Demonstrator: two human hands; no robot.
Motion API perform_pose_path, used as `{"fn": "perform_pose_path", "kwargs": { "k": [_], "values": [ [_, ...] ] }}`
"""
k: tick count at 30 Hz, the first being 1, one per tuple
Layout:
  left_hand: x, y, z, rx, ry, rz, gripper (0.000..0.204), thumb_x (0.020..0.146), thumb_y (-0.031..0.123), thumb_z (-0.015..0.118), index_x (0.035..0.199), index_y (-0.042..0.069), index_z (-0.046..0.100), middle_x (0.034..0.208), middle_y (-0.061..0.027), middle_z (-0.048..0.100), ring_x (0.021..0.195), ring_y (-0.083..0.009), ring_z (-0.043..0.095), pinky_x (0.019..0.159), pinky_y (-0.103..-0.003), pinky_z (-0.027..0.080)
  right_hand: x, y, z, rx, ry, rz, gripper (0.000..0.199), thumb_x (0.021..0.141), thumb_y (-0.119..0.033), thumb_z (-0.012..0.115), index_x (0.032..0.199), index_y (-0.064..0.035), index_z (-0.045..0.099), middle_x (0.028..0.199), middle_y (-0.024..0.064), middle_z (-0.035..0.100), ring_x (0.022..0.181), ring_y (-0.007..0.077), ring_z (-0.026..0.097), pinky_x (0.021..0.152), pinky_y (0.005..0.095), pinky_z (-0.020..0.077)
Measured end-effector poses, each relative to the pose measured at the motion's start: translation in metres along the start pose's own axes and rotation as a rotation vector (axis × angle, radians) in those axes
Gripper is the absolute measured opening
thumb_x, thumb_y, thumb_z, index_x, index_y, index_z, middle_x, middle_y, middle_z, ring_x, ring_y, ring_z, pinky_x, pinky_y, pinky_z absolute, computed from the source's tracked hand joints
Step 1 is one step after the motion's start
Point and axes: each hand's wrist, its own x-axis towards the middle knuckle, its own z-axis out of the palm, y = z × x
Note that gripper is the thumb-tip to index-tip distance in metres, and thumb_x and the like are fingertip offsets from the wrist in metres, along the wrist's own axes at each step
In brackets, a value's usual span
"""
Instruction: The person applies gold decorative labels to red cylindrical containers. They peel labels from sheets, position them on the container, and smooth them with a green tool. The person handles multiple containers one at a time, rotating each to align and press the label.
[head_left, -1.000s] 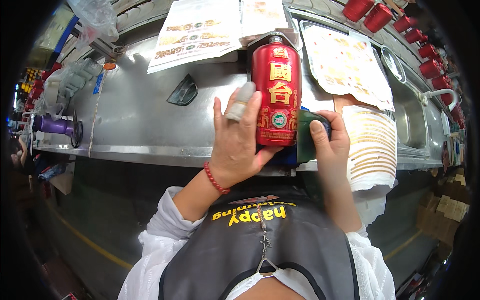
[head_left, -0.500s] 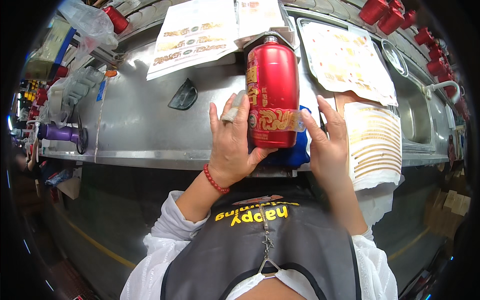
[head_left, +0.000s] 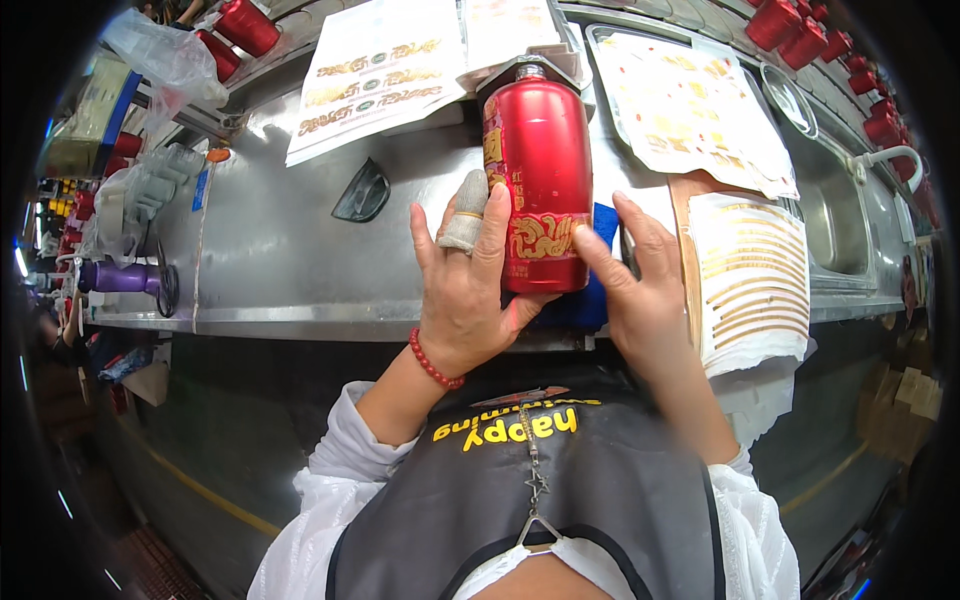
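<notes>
A red bottle (head_left: 548, 150) with gold designs lies tilted on the bench, its neck pointing away from me and resting at a dark holder (head_left: 490, 80). My left hand (head_left: 455, 290) grips its lower left side, thumb beneath the base and index finger along the side. A grey cloth finger cover (head_left: 462, 228) with a yellow band is on one finger. Around the lower part of the bottle runs a gold dragon decal (head_left: 540, 238). My right hand (head_left: 645, 290) presses its thumb tip on the decal's right end, its other fingers stretched out apart from the bottle.
Decal sheets (head_left: 375, 85) lie at the back left; a white sheet with gold pieces (head_left: 690, 115) covers a tray at right. Nearer is a sheet of gold strips (head_left: 755, 280). A dark squeegee-like piece (head_left: 362, 190), blue cloth (head_left: 598, 300) and sink (head_left: 835, 225) are around.
The decal's clear right end, which stuck out past the bottle, now lies against its side. My right thumb has moved left onto it, and the bottle has turned slightly.
</notes>
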Motion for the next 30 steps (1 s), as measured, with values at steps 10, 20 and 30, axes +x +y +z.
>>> {"fn": "perform_pose_path", "kwargs": {
  "k": [10, 20, 30],
  "values": [
    [0.001, 0.000, 0.002, 0.027, -0.006, 0.017, 0.101, 0.089, 0.053, 0.070, 0.157, -0.007, 0.024, 0.140, -0.0238, 0.056, 0.128, -0.0402, 0.055, 0.117, -0.067, 0.013, 0.041, -0.028, -0.009, 0.470, 0.150, 0.294, 0.026, 0.093, -0.007, 0.065, 0.118, -0.0009, 0.060, 0.097, 0.0185, 0.070, 0.078, 0.0294, 0.072, 0.069, 0.0377, 0.0556],
    [-0.014, -0.010, 0.004, -0.060, -0.062, -0.023, 0.098, 0.095, 0.048, 0.066, 0.156, -0.010, 0.018, 0.147, -0.0217, 0.051, 0.137, -0.0399, 0.049, 0.120, -0.063, 0.009, 0.019, -0.006, 0.010, 0.728, 0.157, 0.554, 0.020, 0.098, -0.015, 0.065, 0.112, -0.0016, 0.062, 0.087, 0.0064, 0.068, 0.078, 0.0108, 0.062, 0.072, 0.0260, 0.0515],
    [0.015, 0.013, -0.018, 0.324, -0.101, 0.358, 0.052, 0.093, 0.021, 0.058, 0.145, 0.028, 0.053, 0.135, -0.0008, 0.062, 0.147, -0.0290, 0.037, 0.121, -0.065, 0.005, 0.002, 0.007, 0.015, 0.929, 0.168, 0.736, 0.021, 0.098, -0.015, 0.067, 0.111, -0.0003, 0.060, 0.093, 0.0045, 0.067, 0.083, 0.0088, 0.060, 0.075, 0.0249, 0.0518]
  ]
}}
